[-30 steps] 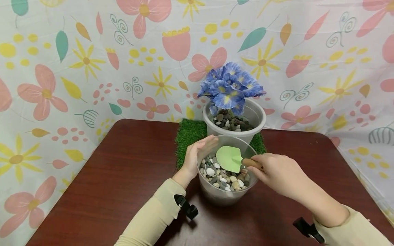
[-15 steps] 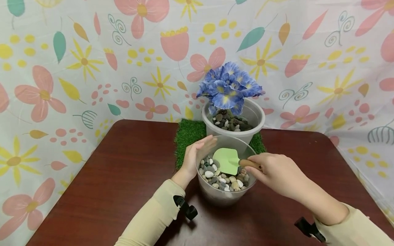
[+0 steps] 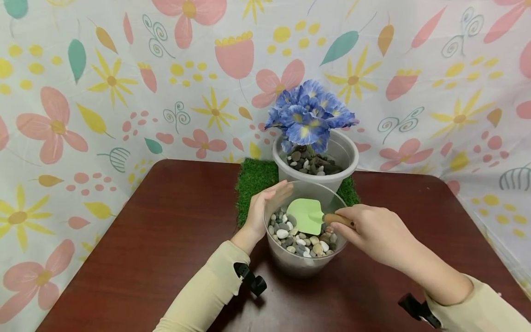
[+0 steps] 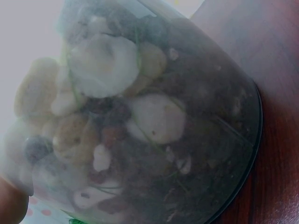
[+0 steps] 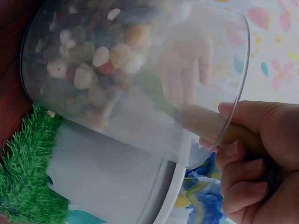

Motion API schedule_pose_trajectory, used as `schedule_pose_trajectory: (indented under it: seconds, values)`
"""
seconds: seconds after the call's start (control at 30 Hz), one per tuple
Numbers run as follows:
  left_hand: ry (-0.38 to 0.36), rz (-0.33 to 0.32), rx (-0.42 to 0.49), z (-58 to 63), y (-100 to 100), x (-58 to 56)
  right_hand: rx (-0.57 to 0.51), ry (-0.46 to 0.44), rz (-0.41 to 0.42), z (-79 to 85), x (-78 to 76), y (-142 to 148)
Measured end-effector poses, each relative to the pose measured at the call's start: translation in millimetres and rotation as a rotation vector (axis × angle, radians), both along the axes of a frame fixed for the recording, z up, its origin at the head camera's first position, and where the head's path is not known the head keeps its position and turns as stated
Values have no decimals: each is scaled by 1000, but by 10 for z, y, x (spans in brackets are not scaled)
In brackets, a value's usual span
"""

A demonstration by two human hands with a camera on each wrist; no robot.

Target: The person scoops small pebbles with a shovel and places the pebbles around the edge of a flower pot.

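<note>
A clear plastic bucket (image 3: 286,265) stands upright on the table, holding pebbles (image 3: 304,244) of white, grey and tan. My right hand (image 3: 383,237) grips the wooden handle of a small trowel (image 3: 306,216) whose light green blade lies inside the bucket, against the pebbles. In the right wrist view, the fingers curl round the handle (image 5: 243,140) at the bucket's rim. Fairly straight fingers of my left hand (image 3: 261,210) rest against the bucket's left side. The left wrist view shows pebbles and dark matter through the bucket's wall (image 4: 219,154), with one fingertip at the edge.
Just behind the bucket is a light grey flower pot (image 3: 350,163) with blue flowers (image 3: 309,115) and stones inside. Under the pot lies a green artificial grass mat (image 3: 253,182). The brown table (image 3: 166,230) reaches back to a flower-patterned cloth (image 3: 137,69).
The trowel's blade has shifted slightly left and down among the pebbles, then stayed nearly still. My left hand has kept its place on the bucket.
</note>
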State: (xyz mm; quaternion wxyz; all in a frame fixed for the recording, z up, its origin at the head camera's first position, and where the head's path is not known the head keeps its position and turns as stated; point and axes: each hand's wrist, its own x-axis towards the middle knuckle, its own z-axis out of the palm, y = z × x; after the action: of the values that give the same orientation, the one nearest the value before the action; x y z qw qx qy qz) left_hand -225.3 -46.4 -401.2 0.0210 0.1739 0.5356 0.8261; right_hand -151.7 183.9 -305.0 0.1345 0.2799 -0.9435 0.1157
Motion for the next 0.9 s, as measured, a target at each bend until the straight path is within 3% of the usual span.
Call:
schedule_pose_trajectory:
  seconds: [0.2,0.4,0.47,0.73,0.9]
  values:
    - [-3,0,15,16,3,-15,32,105,-7,-6,16,-23]
    - [13,7,15,7,-2,-26,23,295,113,-64,22,-36]
    - [7,6,20,5,-2,-23,18,269,137,-66,19,-30]
    - [-12,-4,-4,-21,9,-5,-86,-27,135,-61,-8,33]
    - [23,-9,8,-29,12,-30,-71,-45,150,-55,-35,-53]
